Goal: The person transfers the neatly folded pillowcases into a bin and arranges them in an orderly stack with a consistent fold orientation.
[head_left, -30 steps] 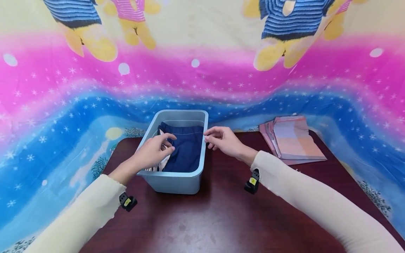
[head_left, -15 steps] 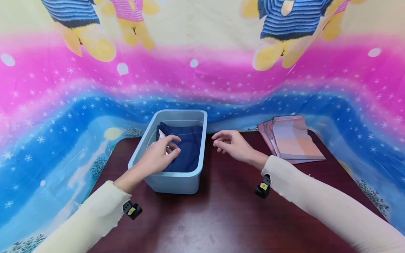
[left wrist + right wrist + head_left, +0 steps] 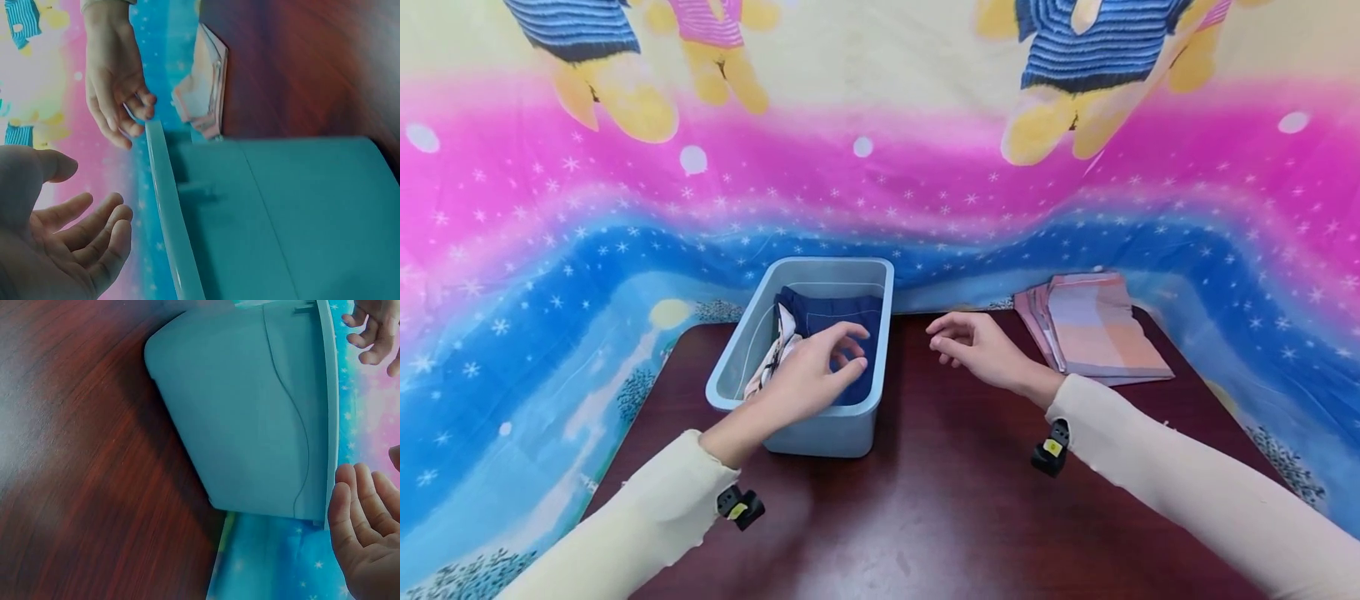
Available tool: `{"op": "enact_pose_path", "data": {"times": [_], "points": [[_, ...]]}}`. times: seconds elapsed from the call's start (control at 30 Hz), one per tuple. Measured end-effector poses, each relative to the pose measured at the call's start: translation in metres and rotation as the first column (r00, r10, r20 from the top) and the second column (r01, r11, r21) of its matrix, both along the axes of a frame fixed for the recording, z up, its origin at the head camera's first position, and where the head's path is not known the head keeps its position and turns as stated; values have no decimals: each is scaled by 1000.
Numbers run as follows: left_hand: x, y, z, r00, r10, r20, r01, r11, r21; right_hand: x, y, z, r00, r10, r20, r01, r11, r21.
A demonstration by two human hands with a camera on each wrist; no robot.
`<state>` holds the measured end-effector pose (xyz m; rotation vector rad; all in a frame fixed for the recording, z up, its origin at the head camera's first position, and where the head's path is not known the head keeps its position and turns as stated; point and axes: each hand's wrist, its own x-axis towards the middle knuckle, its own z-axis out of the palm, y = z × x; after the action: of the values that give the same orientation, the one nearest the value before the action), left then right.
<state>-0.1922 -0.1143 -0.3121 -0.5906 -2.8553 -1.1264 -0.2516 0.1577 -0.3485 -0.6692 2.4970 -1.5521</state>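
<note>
My left hand (image 3: 812,371) hovers over the bin with its fingers loosely bent and nothing in them. Under it, a grey-blue plastic bin (image 3: 820,433) holds a dark navy folded cloth (image 3: 842,311) and a white patterned cloth (image 3: 769,360) along its left side; the hand covers part of both. To the right of the bin, above the table, my right hand (image 3: 981,346) is held in the air, fingers relaxed and holding nothing. The left wrist view shows the left hand (image 3: 81,237) above the bin's rim (image 3: 165,206), its thumb apart from the fingers.
A stack of pink and peach checked folded cloths (image 3: 1097,329) lies at the back right of the dark red-brown table (image 3: 925,508). Behind the table hangs a colourful printed curtain (image 3: 880,192) with bears and snowflakes.
My left hand has moved right across the bin, showing more of the white patterned cloth. My right hand has drawn away from the bin's right rim, toward the right.
</note>
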Motion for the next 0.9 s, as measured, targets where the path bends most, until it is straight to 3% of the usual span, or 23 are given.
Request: {"op": "enact_pose_path", "data": {"times": [0.53,0.9], "points": [[-3,47,-2,995,-67,78,61,994,87,-11,39,-10,997,-69,-15,70,996,59],[1,75,-17,986,-148,78,141,986,84,-19,72,-18,992,-124,8,122,983,137]]}}
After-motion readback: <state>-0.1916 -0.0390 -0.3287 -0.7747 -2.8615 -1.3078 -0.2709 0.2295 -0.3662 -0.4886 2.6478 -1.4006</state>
